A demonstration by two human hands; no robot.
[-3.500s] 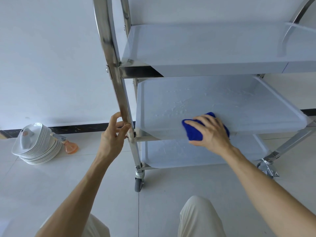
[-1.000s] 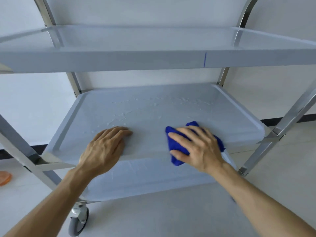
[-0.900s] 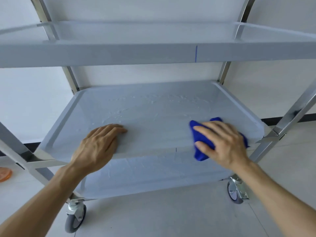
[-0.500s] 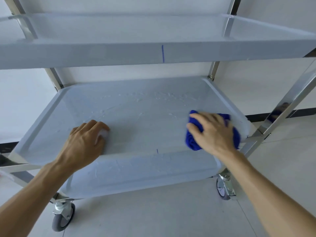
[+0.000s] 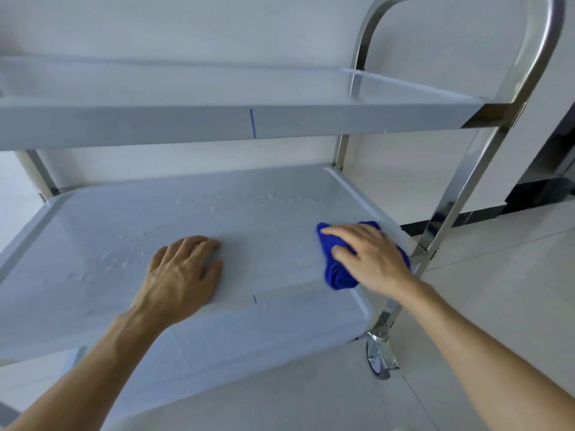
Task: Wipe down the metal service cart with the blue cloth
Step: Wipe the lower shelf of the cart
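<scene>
The metal service cart point(image 5: 485, 169) has three grey shelves. On its middle shelf point(image 5: 124, 231), at the right end near the front rim, lies the bunched blue cloth point(image 5: 337, 275). My right hand point(image 5: 370, 259) lies on top of the cloth, with fingers spread over it and the thumb at its side. My left hand point(image 5: 183, 275) rests flat on the front middle of the same shelf, fingers pointing away from me. Water droplets speckle the shelf's back and left part.
The top shelf point(image 5: 217, 119) overhangs the middle one. The chrome frame post point(image 5: 451, 200) stands right beside my right hand. A caster wheel point(image 5: 378, 359) sits on the tiled floor below. The bottom shelf point(image 5: 249, 343) lies beneath. A white wall stands behind.
My right hand has slid the cloth rightward along the front of the middle shelf to its right end. My left hand stays resting on the shelf. My view has shifted right.
</scene>
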